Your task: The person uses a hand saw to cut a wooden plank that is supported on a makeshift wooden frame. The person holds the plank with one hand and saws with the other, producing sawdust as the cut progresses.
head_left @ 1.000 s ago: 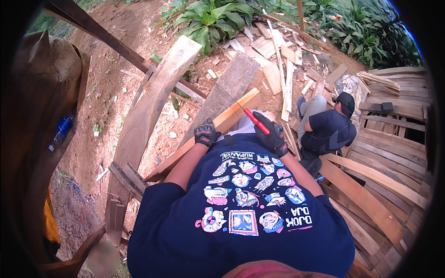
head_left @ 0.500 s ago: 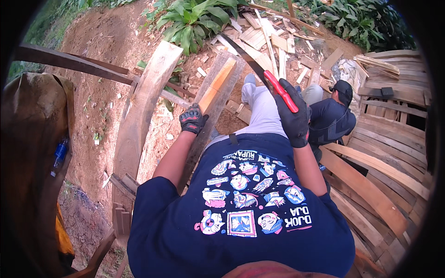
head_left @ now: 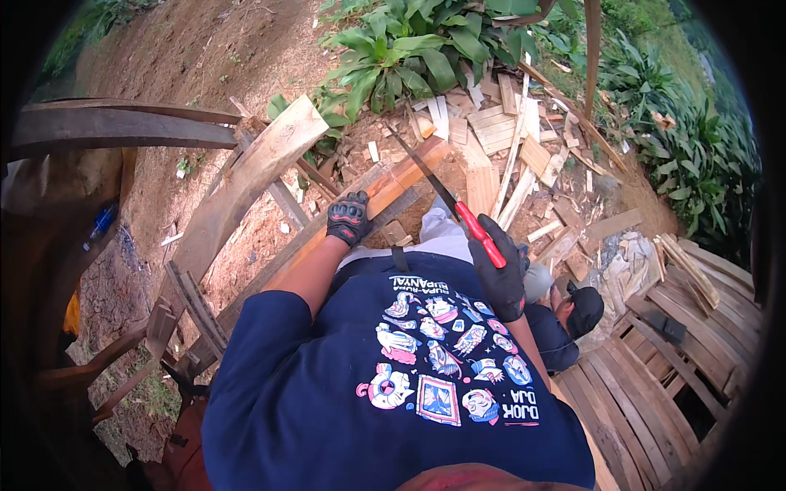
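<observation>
My left hand [head_left: 350,219], in a black glove with red marks, is closed over the edge of a reddish-brown wooden board [head_left: 401,177]. The board rests on a longer, greyer timber [head_left: 270,282] slanting from lower left to upper right. In its black glove, my right hand [head_left: 501,274] is closed round the red handle of a handsaw [head_left: 481,233]. The saw's dark blade points up and left and crosses the board near its far end. Whether the teeth touch the wood, I cannot tell. My left hand sits to the left of the blade, apart from it.
A thick curved timber [head_left: 254,168] stands on the left. Offcuts [head_left: 491,131] litter the ground ahead by a leafy plant [head_left: 401,61]. At right, a person in a black cap [head_left: 585,311] sits close to my right arm, near a slatted wooden structure [head_left: 647,385].
My right hand has brought the saw down and left, so its blade crosses the board. The board reaches farther up and right. My view has shifted, and the other person appears lower.
</observation>
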### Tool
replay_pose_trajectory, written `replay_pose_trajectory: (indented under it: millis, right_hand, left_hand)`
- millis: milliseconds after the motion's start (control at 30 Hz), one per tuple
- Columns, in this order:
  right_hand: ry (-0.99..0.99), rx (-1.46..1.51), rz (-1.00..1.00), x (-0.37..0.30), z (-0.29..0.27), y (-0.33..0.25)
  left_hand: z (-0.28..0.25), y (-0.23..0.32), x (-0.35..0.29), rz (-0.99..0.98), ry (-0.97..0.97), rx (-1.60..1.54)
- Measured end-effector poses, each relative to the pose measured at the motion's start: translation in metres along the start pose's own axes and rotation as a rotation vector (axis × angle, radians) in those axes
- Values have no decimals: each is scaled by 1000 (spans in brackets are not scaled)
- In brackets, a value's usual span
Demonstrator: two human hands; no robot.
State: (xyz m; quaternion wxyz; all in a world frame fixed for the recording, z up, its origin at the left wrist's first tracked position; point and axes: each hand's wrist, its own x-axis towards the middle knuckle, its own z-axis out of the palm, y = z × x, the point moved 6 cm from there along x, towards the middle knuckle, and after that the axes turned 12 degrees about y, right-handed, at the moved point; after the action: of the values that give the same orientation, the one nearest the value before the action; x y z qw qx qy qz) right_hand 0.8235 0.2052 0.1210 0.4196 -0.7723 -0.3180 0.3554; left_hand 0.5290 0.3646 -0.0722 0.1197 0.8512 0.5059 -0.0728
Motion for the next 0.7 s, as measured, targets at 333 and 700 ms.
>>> replay_pose_trajectory:
  millis: [333,700]
  right_hand:
    - [-267,-5,-176,56,-1,6]
    - [-57,-201,-335,20,22,-62]
  left_hand:
    - [49,-10,4,-272,-108,-267]
    - [61,24,28,-34,37,-342]
